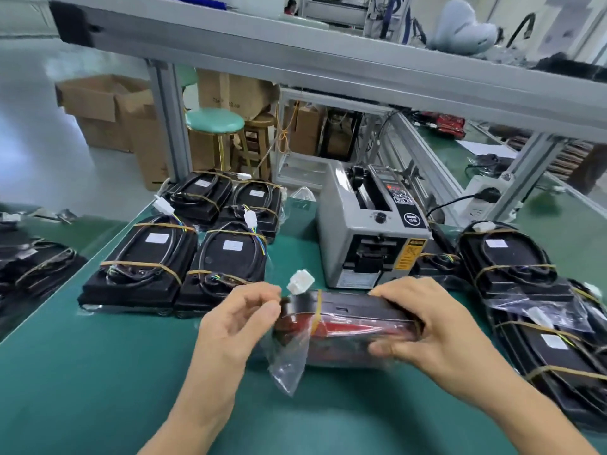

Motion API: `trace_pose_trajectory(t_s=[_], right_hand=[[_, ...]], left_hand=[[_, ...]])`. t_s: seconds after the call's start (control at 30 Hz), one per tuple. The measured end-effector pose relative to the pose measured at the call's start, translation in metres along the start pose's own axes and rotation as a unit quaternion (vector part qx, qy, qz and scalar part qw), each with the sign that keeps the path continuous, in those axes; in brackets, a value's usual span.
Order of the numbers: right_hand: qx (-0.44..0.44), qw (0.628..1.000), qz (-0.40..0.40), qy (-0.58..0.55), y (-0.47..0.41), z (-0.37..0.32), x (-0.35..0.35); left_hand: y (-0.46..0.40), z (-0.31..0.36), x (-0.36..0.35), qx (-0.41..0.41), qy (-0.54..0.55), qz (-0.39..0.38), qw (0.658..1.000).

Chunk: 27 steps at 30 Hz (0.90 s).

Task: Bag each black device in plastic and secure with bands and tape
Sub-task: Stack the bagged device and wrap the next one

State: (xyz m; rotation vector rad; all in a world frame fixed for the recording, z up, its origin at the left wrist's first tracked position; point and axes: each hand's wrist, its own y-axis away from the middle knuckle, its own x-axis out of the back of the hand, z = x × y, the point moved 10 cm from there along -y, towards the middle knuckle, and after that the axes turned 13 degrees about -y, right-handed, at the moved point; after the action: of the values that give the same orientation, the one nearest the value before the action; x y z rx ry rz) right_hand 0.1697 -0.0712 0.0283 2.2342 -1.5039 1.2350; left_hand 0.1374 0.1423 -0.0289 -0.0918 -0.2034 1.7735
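- My right hand (pixel 437 326) grips one end of a black device (pixel 348 323), fingers over its top edge and thumb underneath, to keep it tipped up on its long side.
- The device sits near the front edge of the green worktop (pixel 98 372), at its middle. Its red lens face is towards me, and it is already inside a clear plastic bag (pixel 289 362).
- My left hand (pixel 239 320) is at the other end, thumb and fingertips pinching the bag where its loose mouth hangs down, probably to fold the slack flat.
- One rubber band (pixel 318 311) circles the device near my left hand, and a white connector (pixel 300 281) sticks up above it.
- The grey tape dispenser (pixel 368 231) stands just behind, within reach for taping.
- Finished banded devices (pixel 170 254) lie in rows towards the left edge, with more devices (pixel 525 274) at the right edge.
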Motion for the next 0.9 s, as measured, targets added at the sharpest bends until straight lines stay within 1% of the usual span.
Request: trace_pose_trajectory(t_s=[0.13,0.23,0.33,0.37,0.4,0.43,0.47,0.5,0.53,0.57,0.6,0.67,0.77,0.9], right_hand=[[-0.017,0.999,-0.031,0.039,0.005,0.006,-0.01],[-0.035,0.995,-0.054,0.072,0.004,0.007,-0.018],[-0.06,0.989,-0.086,0.104,0.001,0.01,-0.024],[-0.076,0.987,-0.111,0.092,0.002,0.013,-0.025],[-0.106,0.983,-0.141,0.05,0.004,0.018,-0.026],[-0.147,0.977,-0.155,-0.026,0.007,0.024,-0.024],[-0.188,0.966,-0.135,-0.116,0.006,0.031,-0.017],[-0.215,0.954,-0.064,-0.197,0.004,0.041,-0.003],[-0.241,0.939,0.036,-0.243,0.002,0.057,0.014],[-0.278,0.917,0.119,-0.26,0.003,0.075,0.026],[-0.315,0.895,0.169,-0.269,0.006,0.09,0.029],[-0.362,0.854,0.216,-0.305,0.004,0.107,0.019],[-0.382,0.812,0.268,-0.35,-0.006,0.117,0.008],[-0.395,0.778,0.304,-0.383,-0.021,0.12,0.001]], left_hand=[[0.001,-0.009,-0.021,0.003,-0.087,-0.092,0.992],[0.006,-0.016,-0.04,0.023,-0.08,-0.151,0.985],[0.006,-0.018,-0.043,0.019,-0.073,-0.164,0.984],[0.005,-0.019,-0.041,0.016,-0.079,-0.161,0.984],[0.005,-0.02,-0.039,0.015,-0.085,-0.158,0.984],[0.004,-0.02,-0.037,0.009,-0.094,-0.155,0.983],[0.002,-0.018,-0.036,0.002,-0.1,-0.153,0.983],[0.0,-0.017,-0.034,-0.005,-0.101,-0.148,0.984],[-0.002,-0.016,-0.032,-0.008,-0.09,-0.14,0.986],[-0.004,-0.017,-0.029,-0.01,-0.072,-0.128,0.989],[-0.006,-0.018,-0.026,-0.009,-0.054,-0.117,0.992],[-0.006,-0.018,-0.023,-0.008,-0.043,-0.107,0.993],[-0.005,-0.017,-0.024,-0.011,-0.044,-0.112,0.993],[-0.004,-0.018,-0.024,-0.007,-0.034,-0.116,0.993]])
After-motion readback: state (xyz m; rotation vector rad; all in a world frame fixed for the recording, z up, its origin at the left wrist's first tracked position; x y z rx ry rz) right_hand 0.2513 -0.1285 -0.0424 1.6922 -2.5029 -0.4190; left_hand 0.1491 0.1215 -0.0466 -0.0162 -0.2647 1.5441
